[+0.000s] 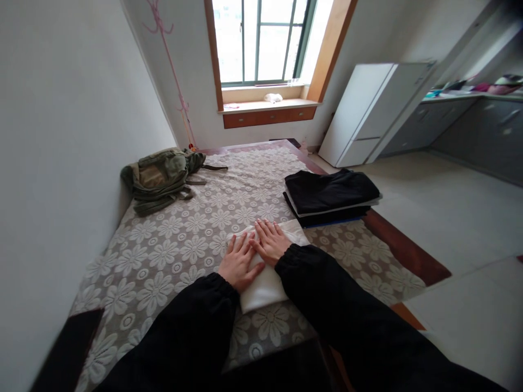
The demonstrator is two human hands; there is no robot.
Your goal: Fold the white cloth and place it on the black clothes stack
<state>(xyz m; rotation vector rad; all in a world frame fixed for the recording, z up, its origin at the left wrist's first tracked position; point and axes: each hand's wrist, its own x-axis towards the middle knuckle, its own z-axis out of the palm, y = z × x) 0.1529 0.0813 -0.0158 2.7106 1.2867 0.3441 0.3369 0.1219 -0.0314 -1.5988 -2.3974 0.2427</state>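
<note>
Smoothing the white cloth (263,292), nearer and left of the dark clothes (333,193), seems underway; left hand (239,264) and right hand (271,243) press it, fingers extended, gripping nothing; next calls for lifting off gently.

The white cloth (263,294) looks soft, smooth and matt. Beneath it, the cover (163,253) is a textile with a rough, lacy flower pattern, its pale petals raised over a flatter grey-brown ground. The table edge (411,250) looks like smooth reddish-brown wood. The stack (333,190) is dark matt fabric, faintly creased on top. Black sleeves (194,326) are dull cloth, gathered at the cuffs. The backpack (161,174) is matt, wrinkled fabric with webbing-like straps. Orange-brown wood frames the clear glass window (273,43). The fridge (371,100) is smooth and white, the wall (69,109) plain and matt, the floor (425,201) smooth tile with a soft sheen.
</note>
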